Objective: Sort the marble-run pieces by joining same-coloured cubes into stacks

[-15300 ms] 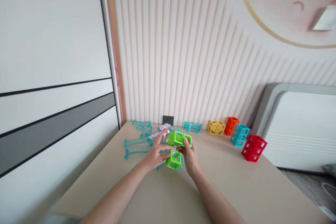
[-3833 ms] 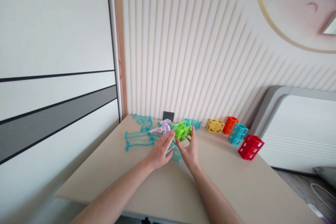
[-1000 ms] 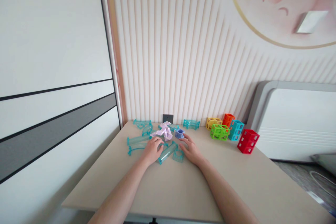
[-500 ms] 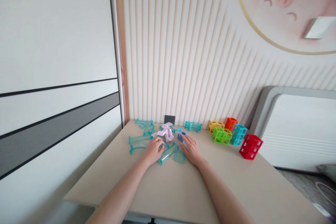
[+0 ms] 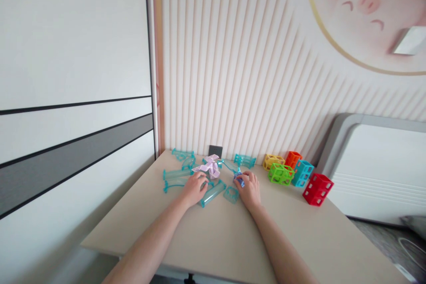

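Note:
My right hand [image 5: 250,188] has its fingers bent round a small blue block [image 5: 238,179] and is closed on it. The fingers partly cover the block. A square teal piece with a round hole [image 5: 230,194] lies just left of this hand. My left hand [image 5: 195,189] rests with loosely bent fingers over a curved teal track piece [image 5: 175,185] and holds nothing that I can see. Right beside it lies a clear teal trough [image 5: 213,193], slanted. A pale purple faceted piece [image 5: 210,167] sits beyond the left fingers.
More teal track pieces [image 5: 244,160] lie toward the wall. To the right stand openwork blocks: yellow [image 5: 273,161], green [image 5: 281,174], orange [image 5: 293,159], blue [image 5: 302,173] and red [image 5: 317,189]. A black socket [image 5: 215,151] is behind the table [image 5: 213,239].
My right hand has closed on the blue block and moved it a little to the right. A teal piece near the block has shifted too. The left hand stays in place.

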A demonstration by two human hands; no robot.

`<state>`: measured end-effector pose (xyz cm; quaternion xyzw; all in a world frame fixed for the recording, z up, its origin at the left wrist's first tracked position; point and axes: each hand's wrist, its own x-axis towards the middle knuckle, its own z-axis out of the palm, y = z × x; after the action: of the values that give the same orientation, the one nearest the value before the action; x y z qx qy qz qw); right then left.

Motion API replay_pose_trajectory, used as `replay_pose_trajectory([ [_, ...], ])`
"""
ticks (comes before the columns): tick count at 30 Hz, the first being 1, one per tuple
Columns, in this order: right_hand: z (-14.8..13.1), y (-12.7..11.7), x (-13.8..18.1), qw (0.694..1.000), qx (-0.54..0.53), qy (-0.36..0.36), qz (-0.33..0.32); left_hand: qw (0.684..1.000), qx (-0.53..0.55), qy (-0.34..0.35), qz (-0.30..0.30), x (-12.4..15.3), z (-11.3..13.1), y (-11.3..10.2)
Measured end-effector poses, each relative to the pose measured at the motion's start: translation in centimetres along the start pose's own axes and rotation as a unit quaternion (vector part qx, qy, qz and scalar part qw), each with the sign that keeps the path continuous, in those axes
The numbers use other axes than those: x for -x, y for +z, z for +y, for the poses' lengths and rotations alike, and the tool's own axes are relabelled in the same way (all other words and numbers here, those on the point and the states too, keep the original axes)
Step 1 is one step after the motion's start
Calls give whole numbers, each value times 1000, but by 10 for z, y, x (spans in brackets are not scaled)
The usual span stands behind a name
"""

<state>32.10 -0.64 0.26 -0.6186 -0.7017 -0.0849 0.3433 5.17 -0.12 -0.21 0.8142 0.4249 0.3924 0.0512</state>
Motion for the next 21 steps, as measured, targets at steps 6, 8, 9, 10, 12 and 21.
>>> replay_pose_trajectory([
  [6, 3, 1, -2, 996, -48, -10, -71, 1000, 1, -1, -8, 0, 0, 0],
  [8, 3, 1, -2, 997, -34, -24, -67, 1000, 2, -2, -11, 0, 1, 0],
  [9, 2, 1, -2, 997, -25, -34, -64, 1000, 2, -3, -13, 0, 1, 0],
  [10, 2, 1, -2, 997, -16, -44, -63, 1000, 2, -4, -15, 0, 1, 0],
  [12, 0, 0, -2, 996, -4, -57, -64, 1000, 2, -4, -19, -1, 1, 0],
  [21, -2, -4, -2, 991, -114, -3, -64, 1000, 6, -7, -24, -1, 2, -2],
])
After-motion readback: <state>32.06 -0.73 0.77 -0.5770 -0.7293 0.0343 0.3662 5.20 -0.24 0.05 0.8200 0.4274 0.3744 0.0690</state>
